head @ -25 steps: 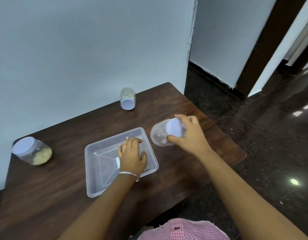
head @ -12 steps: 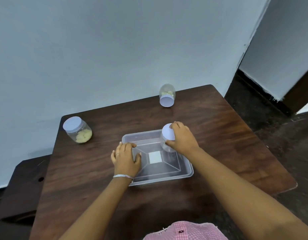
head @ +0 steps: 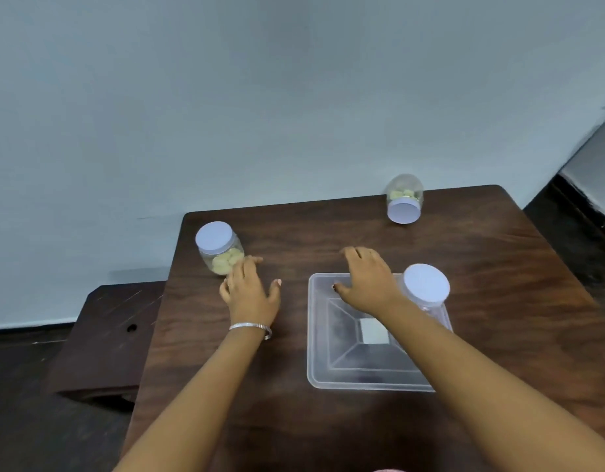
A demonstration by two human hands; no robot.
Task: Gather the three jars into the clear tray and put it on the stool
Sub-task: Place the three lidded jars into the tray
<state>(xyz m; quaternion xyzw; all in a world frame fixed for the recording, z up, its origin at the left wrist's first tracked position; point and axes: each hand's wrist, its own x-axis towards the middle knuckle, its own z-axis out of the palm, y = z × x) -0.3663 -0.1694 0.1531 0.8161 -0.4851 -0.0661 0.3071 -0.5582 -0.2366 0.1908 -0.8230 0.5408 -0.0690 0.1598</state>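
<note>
A clear plastic tray (head: 328,376) lies on the dark wooden table (head: 328,229). One clear jar with a white lid (head: 426,287) stands upright in the tray's far right corner. A second jar (head: 219,248), holding pale pieces, stands near the table's far left corner. A third jar (head: 404,199) sits at the far right of the table, its lid tipped toward me. My left hand (head: 250,289) is open, its fingertips right beside the left jar. Over the tray's far edge, my right hand (head: 365,281) is open and holds nothing.
A dark wooden stool (head: 106,338) with a small hole in its top stands lower, against the table's left side. A pale wall runs behind the table. Dark floor shows at the left and far right.
My right hand has let go of the jar, which now stands in the tray. My left hand left the tray and moved left to the jar near the corner.
</note>
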